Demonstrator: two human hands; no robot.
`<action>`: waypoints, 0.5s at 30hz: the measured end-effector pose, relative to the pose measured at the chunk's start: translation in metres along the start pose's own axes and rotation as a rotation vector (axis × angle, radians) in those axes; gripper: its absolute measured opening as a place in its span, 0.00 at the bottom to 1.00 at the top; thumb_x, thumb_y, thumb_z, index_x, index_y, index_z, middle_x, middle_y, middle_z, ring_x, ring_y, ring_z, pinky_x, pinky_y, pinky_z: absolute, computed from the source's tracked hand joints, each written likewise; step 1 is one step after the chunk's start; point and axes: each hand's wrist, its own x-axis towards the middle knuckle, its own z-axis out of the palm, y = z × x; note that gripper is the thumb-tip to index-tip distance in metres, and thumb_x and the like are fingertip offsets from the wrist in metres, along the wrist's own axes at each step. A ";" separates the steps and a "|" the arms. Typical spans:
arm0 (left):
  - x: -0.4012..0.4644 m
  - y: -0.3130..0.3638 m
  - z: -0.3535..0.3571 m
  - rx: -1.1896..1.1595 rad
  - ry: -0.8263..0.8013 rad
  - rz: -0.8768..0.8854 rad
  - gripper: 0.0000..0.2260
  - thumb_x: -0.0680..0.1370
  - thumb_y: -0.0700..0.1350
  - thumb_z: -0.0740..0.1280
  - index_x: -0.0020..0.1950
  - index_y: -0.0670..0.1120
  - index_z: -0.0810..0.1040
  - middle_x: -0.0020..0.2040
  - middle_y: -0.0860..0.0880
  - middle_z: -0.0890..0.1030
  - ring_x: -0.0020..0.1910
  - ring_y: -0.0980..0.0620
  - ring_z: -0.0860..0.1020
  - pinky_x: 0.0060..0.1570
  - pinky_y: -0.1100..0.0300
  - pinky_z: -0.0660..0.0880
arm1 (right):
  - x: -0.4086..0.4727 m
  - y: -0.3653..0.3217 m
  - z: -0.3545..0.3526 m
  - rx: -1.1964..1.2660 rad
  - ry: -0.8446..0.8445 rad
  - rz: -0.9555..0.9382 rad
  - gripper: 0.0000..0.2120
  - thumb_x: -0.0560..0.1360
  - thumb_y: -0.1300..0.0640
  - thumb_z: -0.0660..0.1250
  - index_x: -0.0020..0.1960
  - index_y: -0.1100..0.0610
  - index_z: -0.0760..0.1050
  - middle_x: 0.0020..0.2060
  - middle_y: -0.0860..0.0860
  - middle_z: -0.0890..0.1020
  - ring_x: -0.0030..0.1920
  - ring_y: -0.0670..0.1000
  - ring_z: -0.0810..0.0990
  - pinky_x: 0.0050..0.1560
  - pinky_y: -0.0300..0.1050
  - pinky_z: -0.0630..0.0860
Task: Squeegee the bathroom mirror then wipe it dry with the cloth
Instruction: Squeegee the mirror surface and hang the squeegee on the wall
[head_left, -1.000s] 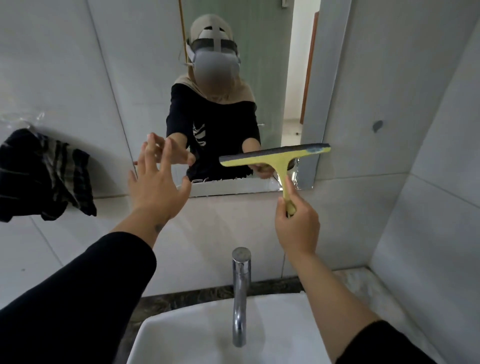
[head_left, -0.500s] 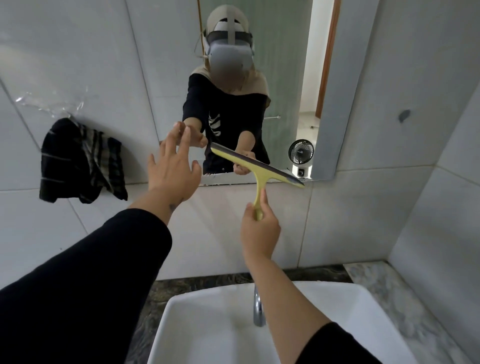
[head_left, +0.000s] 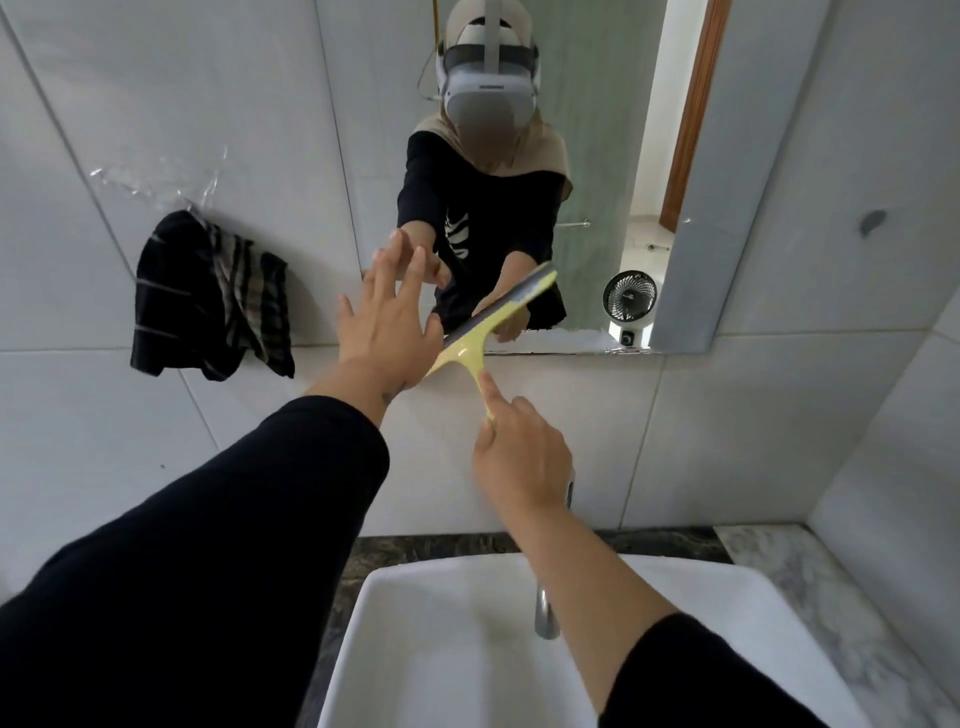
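The bathroom mirror (head_left: 597, 156) hangs on the tiled wall above the basin and reflects me. My right hand (head_left: 519, 457) grips the handle of a yellow squeegee (head_left: 478, 338), whose grey blade tilts up to the right across the mirror's bottom edge. My left hand (head_left: 387, 325) is spread, fingers apart, in front of the mirror's lower left corner, covering the blade's left end. A dark striped cloth (head_left: 208, 296) hangs on the wall to the left of the mirror, apart from both hands.
A white basin (head_left: 415, 649) sits below with a chrome tap (head_left: 545, 613) partly behind my right forearm. A dark stone counter (head_left: 675, 540) runs along the wall. The right side wall (head_left: 893, 467) stands close. A small fan shows in the reflection.
The squeegee blade has swung from level to tilting up to the right and moved left toward my left hand. The camera has tipped down and left, showing more basin and cloth.
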 end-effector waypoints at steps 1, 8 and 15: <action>0.000 0.001 0.000 0.000 -0.004 -0.001 0.31 0.78 0.52 0.57 0.78 0.49 0.47 0.78 0.50 0.42 0.76 0.44 0.51 0.69 0.37 0.57 | 0.004 0.007 -0.006 -0.073 -0.021 -0.038 0.28 0.80 0.57 0.56 0.76 0.40 0.52 0.47 0.51 0.74 0.41 0.55 0.78 0.36 0.45 0.68; -0.002 0.012 0.004 0.004 0.011 -0.037 0.32 0.78 0.52 0.58 0.77 0.50 0.45 0.78 0.51 0.39 0.76 0.45 0.49 0.71 0.36 0.53 | 0.020 0.053 -0.050 -0.386 -0.011 -0.137 0.29 0.79 0.59 0.57 0.75 0.40 0.55 0.47 0.50 0.76 0.32 0.54 0.67 0.25 0.41 0.54; -0.018 0.060 0.025 -0.063 -0.051 0.066 0.33 0.77 0.49 0.60 0.77 0.50 0.45 0.78 0.50 0.38 0.77 0.46 0.43 0.71 0.35 0.49 | 0.020 0.087 -0.063 -0.322 0.040 -0.114 0.26 0.80 0.57 0.56 0.74 0.38 0.59 0.44 0.50 0.76 0.39 0.58 0.78 0.33 0.44 0.68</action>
